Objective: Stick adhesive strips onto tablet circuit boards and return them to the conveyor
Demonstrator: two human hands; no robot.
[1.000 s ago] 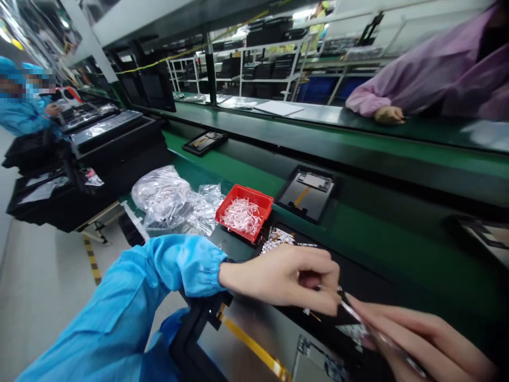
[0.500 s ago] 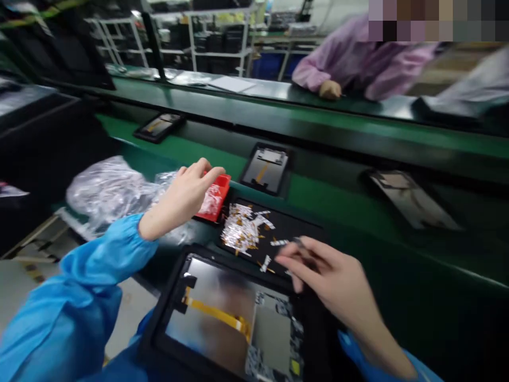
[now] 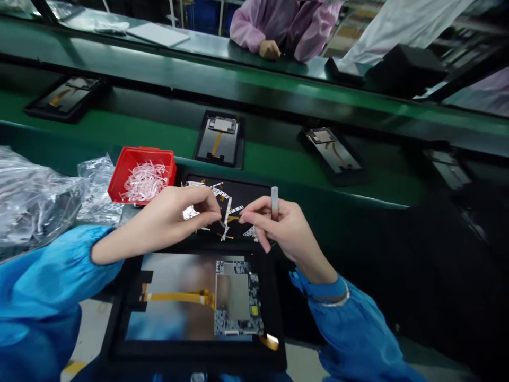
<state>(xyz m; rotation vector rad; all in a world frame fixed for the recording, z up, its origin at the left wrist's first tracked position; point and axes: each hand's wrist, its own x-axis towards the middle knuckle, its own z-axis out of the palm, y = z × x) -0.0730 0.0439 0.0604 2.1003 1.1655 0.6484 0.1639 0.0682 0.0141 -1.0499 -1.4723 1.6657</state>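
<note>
My left hand (image 3: pixel 181 215) hangs over a black tray (image 3: pixel 254 193), thumb and fingertips pinched together. What is between them, if anything, is too small to make out. Facing it, my right hand (image 3: pixel 288 228) has a short pale grey stick (image 3: pixel 274 202) upright among its curled fingers; its lower end is hidden. White and orange flex strips (image 3: pixel 228 212) lie loose in the tray beneath both hands. Nearest to me is an opened tablet (image 3: pixel 178 326) in a black frame, with an orange ribbon cable (image 3: pixel 178 297) and a circuit board (image 3: pixel 238 297) showing.
Left of the tray stands a red bin (image 3: pixel 119 178) of thin white scraps, beside crumpled clear plastic bags (image 3: pixel 35 196). Several opened tablets, one of them a centre tablet (image 3: pixel 218 139), lie along the green belt (image 3: pixel 159 132). Across it sits a person in pink sleeves (image 3: pixel 248 34).
My left hand has left the red bin and come over the tray, fingers pinched. My right hand now faces it closely. The view has turned, and the pale stick shows clearly.
</note>
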